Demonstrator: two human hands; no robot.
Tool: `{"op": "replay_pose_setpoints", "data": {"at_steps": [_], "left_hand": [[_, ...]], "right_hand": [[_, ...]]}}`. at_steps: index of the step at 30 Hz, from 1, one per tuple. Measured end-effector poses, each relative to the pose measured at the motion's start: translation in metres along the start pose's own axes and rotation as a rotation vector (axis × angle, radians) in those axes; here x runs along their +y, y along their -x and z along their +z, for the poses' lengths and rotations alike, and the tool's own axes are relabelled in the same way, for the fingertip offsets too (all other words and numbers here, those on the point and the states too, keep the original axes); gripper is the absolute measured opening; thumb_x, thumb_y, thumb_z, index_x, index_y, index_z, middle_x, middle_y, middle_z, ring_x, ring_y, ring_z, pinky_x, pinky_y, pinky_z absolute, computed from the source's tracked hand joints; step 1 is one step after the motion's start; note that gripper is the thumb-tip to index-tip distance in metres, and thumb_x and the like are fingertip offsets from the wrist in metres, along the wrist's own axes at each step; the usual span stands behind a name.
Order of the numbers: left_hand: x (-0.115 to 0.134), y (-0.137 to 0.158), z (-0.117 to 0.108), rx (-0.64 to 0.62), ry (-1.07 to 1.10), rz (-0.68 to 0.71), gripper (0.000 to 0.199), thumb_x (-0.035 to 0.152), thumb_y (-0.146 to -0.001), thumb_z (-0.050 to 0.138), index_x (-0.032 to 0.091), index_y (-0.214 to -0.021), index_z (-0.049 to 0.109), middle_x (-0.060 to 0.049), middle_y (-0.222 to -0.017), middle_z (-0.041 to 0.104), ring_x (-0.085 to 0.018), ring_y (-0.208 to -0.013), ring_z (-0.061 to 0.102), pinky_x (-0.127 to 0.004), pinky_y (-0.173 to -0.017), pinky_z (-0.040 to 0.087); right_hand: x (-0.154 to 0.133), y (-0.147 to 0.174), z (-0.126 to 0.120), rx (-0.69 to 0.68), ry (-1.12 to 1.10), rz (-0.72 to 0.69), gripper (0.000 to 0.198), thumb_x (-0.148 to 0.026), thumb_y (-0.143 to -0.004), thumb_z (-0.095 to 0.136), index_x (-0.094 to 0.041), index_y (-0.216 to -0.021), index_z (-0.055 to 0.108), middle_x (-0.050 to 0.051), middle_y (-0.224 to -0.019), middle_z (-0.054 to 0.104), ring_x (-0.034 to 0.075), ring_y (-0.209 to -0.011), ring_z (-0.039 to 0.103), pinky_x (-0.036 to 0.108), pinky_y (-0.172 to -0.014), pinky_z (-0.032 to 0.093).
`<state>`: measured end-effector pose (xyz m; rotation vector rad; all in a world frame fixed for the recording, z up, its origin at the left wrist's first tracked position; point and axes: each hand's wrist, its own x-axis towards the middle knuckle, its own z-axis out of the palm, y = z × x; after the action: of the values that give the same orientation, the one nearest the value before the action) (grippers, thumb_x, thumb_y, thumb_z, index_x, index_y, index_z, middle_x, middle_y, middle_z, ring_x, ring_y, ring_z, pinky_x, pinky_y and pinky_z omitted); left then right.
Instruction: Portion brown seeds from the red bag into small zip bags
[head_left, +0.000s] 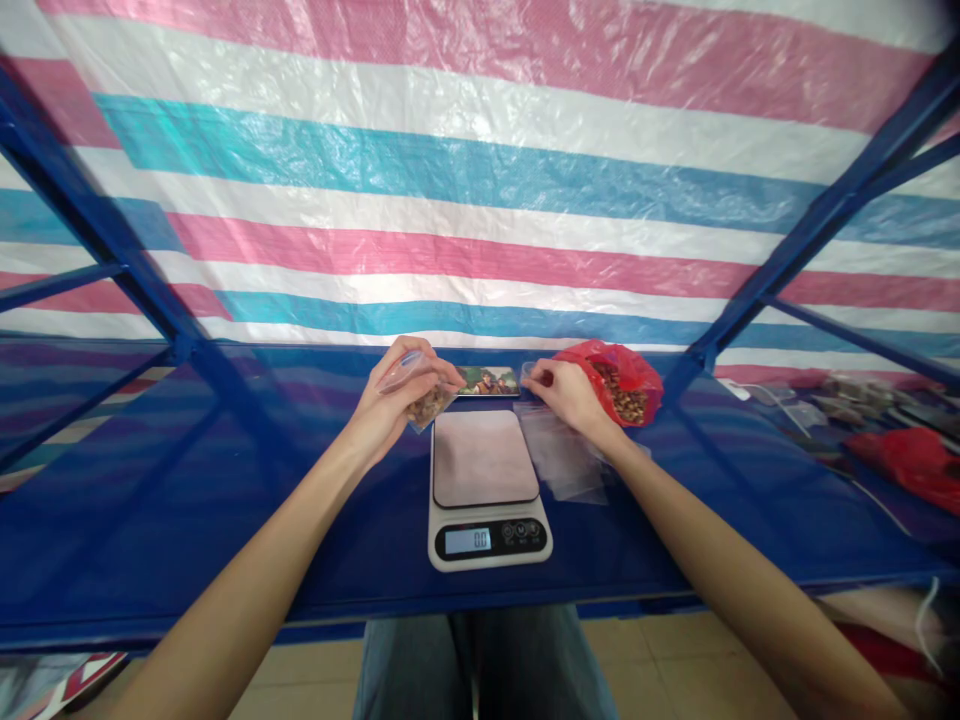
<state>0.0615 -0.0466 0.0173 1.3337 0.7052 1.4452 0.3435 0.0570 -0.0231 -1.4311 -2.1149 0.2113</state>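
Observation:
My left hand (pixel 397 395) is closed on a small clear zip bag (pixel 427 408) with brown bits inside, held above the left rear corner of a white kitchen scale (pixel 486 460). The scale's display reads 0.0 and its plate bears nothing. My right hand (pixel 564 388) is pinched at the fingertips around something small and clear that I cannot make out. Beside that hand lies an open red plastic bag (pixel 649 372) filled with brown dried pieces. Flat clear plastic bags (pixel 570 465) lie partly under my right wrist, right of the scale.
A phone-like screen with a picture (pixel 491 381) lies behind the scale on the blue table (pixel 225 480). Blue metal posts (pixel 795 225) slant up at both sides. A striped plastic sheet (pixel 450 200) hangs behind. Another red bag (pixel 911 465) lies far right.

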Motion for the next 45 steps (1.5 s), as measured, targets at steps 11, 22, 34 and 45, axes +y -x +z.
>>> {"op": "replay_pose_setpoints", "data": {"at_steps": [11,22,34,45], "left_hand": [[-0.015,-0.014,0.018,-0.033,0.110,-0.292,0.039,0.051,-0.087,0.078,0.020,-0.090,0.055,-0.017,-0.107,0.081,-0.032,-0.102,0.079,-0.041,-0.083,0.063],[-0.026,-0.025,0.049,0.029,-0.008,-0.261,0.072,0.022,-0.064,0.095,0.022,-0.119,0.049,-0.001,-0.087,0.078,-0.020,-0.076,0.078,-0.031,-0.075,0.061],[-0.033,-0.014,0.040,-0.188,0.077,-0.372,0.097,0.015,-0.069,0.092,0.026,-0.152,0.043,-0.010,-0.110,0.080,-0.026,-0.098,0.080,-0.038,-0.090,0.061],[-0.033,-0.013,0.043,-0.124,0.104,-0.224,0.065,0.029,-0.085,0.084,0.024,-0.135,0.042,-0.010,-0.099,0.081,-0.026,-0.090,0.080,-0.034,-0.076,0.064]], "right_hand": [[-0.042,0.010,-0.008,0.162,-0.433,-0.150,0.026,-0.041,-0.100,0.061,-0.019,-0.096,0.074,0.009,-0.100,0.077,0.024,-0.093,0.069,0.037,-0.085,0.052],[-0.082,0.028,0.002,0.023,-1.043,-0.007,0.028,-0.048,-0.086,0.078,-0.021,-0.094,0.072,0.004,-0.093,0.072,0.019,-0.083,0.066,0.031,-0.074,0.056],[-0.073,0.032,-0.006,0.134,-0.840,-0.128,0.028,-0.044,-0.098,0.066,-0.021,-0.083,0.062,0.000,-0.078,0.062,0.016,-0.074,0.058,0.030,-0.069,0.045],[-0.076,0.034,0.000,0.070,-1.128,-0.006,0.032,-0.047,-0.088,0.079,-0.020,-0.074,0.067,0.000,-0.071,0.062,0.014,-0.066,0.053,0.031,-0.067,0.043]]}}
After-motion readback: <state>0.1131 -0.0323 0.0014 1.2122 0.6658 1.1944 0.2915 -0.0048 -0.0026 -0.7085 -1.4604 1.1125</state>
